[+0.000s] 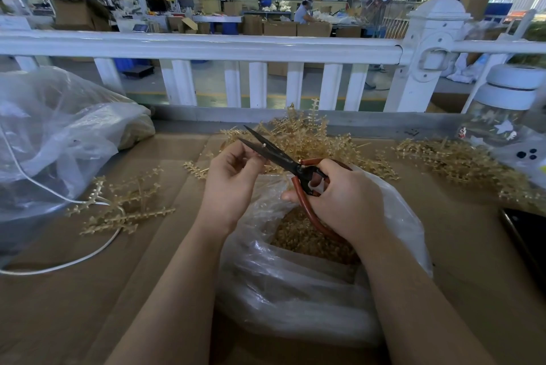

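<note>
Held above an open bag, the right hand [345, 199] is curled round the rubbery red-brown handles of the scissors [277, 154], whose long, dull black blades are parted in a narrow V and pointed up and to the left. A small pale piece [263, 145] is pinched between thumb and forefinger of the left hand [233, 178] and is set between the blades, near their middle; the other fingers of that hand are folded loosely. Directly beneath both hands a crinkled clear plastic bag [295, 290] is seen, with a heap of tiny tan cut bits [304, 234] in its mouth. Behind the scissors a tangled pile of tan plastic branches [304, 134], stiff and studded with short pegs, is heaped on the counter [88, 290], which is covered with flat brown cardboard. A further pile [461, 160] is spread to the right, and one flat branch [127, 205] is laid to the left beside a thin white cable [74, 264]. A large cloudy plastic sack [59, 128] is slumped at the far left. A clear glass jar [502, 110] with a round white lid, printed with white stars, is stood at the right. Signs in the hall behind are too small to be read.
</note>
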A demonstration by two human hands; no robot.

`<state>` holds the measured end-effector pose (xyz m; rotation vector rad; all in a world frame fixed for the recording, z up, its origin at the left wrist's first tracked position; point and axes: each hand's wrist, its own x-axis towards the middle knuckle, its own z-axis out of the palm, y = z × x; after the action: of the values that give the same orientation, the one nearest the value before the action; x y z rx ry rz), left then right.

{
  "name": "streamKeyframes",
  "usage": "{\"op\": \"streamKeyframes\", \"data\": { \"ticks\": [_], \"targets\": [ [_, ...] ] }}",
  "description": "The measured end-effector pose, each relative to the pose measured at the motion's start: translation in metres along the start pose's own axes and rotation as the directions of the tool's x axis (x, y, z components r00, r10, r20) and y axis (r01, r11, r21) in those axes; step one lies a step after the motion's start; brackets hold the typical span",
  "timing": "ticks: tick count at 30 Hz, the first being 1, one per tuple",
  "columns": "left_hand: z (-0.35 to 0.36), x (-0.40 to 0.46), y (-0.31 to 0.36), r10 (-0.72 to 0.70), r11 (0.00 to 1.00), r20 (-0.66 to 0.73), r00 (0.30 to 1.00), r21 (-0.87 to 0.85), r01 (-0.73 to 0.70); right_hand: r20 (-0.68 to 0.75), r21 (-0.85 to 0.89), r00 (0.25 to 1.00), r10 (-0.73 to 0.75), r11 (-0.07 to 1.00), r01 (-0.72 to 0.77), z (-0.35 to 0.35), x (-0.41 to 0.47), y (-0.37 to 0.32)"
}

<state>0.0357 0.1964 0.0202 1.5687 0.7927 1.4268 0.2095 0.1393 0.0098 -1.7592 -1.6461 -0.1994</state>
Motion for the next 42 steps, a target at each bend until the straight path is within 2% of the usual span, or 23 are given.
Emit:
{"op": "streamKeyframes", "data": {
  "ticks": [8,23,26,29,32,37,42],
  "targets": [
    [0.000,0.000,0.001,0.024,0.995,-0.024,0.999,0.100,-0.021,0.012,0.031,1.000,-0.007,0.999,0.007,-0.001,0.000,-0.001],
    [0.003,-0.002,0.004,0.004,1.000,0.003,1.000,0.012,-0.004,0.013,0.100,1.000,-0.023,0.995,0.021,0.002,0.001,0.002],
    [0.004,-0.002,0.003,-0.060,0.998,-0.016,0.998,-0.012,0.060,0.037,0.087,0.999,-0.016,0.996,0.013,0.003,0.002,0.003],
    [0.006,0.000,0.001,-0.198,0.967,0.001,0.980,-0.166,0.195,0.068,0.125,0.998,0.002,0.992,-0.011,0.003,0.001,0.002],
    [0.005,0.003,0.001,-0.302,0.890,0.021,0.953,-0.352,0.290,0.088,0.306,0.992,0.091,0.945,-0.114,0.002,0.001,0.001],
    [0.008,0.003,0.004,-0.335,0.832,0.065,0.940,-0.447,0.328,0.166,0.512,0.952,0.257,0.803,-0.306,0.000,0.008,-0.001],
    [0.012,0.002,0.008,-0.341,0.768,0.137,0.930,-0.530,0.359,0.262,0.633,0.914,0.310,0.659,-0.406,0.000,0.012,0.003]
  ]
}}
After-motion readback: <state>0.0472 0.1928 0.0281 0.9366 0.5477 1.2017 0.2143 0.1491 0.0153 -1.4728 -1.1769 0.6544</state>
